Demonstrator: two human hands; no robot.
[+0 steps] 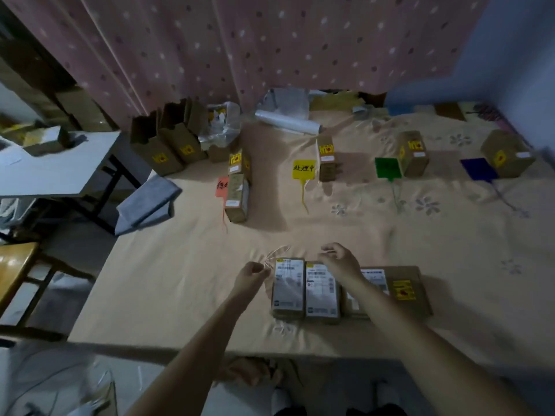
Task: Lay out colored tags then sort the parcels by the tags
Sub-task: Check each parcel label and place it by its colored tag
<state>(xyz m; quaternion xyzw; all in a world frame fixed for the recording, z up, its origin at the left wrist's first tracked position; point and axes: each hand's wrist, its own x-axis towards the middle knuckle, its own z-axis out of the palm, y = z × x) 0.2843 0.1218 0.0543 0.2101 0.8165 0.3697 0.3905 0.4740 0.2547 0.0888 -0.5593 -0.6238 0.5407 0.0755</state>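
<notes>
A matt, creased cloth sheet (390, 235) is seen under brown cardboard parcels (306, 288) faced with smooth white paper labels (288, 283), beside glossy plastic tags (304, 169) and a clear, shiny plastic roll (288, 122).

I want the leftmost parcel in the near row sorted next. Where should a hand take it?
Grip the leftmost parcel across its two long sides, coming from above. It lies flat, label up; its left side is free, but the right side abuts the next parcel, so nudge it leftward first.

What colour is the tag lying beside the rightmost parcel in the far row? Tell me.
Dark blue tag, beside the rightmost parcel; head view.
</notes>
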